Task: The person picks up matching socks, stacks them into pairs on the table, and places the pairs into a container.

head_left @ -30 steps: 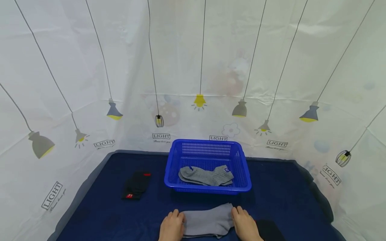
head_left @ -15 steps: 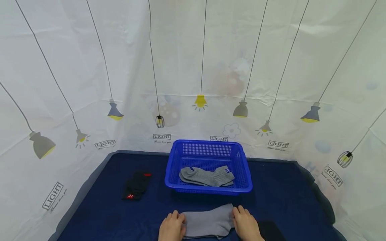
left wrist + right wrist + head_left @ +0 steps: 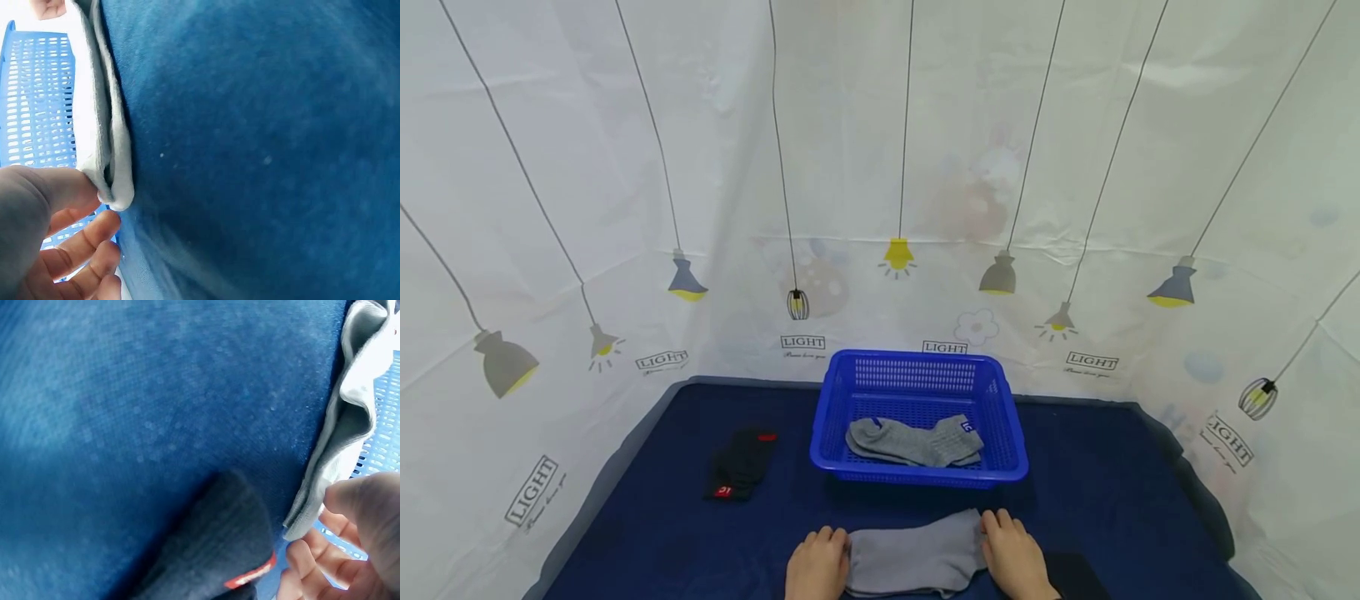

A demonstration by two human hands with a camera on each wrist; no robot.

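Observation:
A pair of plain light grey socks (image 3: 917, 554) lies flat and stacked on the dark blue cloth in the head view. My left hand (image 3: 818, 564) pinches the left end between thumb and fingers; the left wrist view shows the thumb (image 3: 69, 187) against the folded edge of the socks (image 3: 94, 119). At the opposite end my right hand (image 3: 1017, 557) pinches the edge, its thumb (image 3: 353, 495) on the layered fabric in the right wrist view. There, the near edge of the socks (image 3: 350, 419) is wavy.
Just beyond the hands stands a blue plastic basket (image 3: 917, 477) holding speckled grey socks (image 3: 913, 442). Black socks with red labels (image 3: 742, 463) lie to the left. Another black sock (image 3: 219, 544) with a red label is beside the right hand. A printed white curtain (image 3: 880, 125) encloses the table.
My left hand has shifted slightly left, and more of the socks' left end shows. The right hand has edged slightly right. Basket and black socks stay put.

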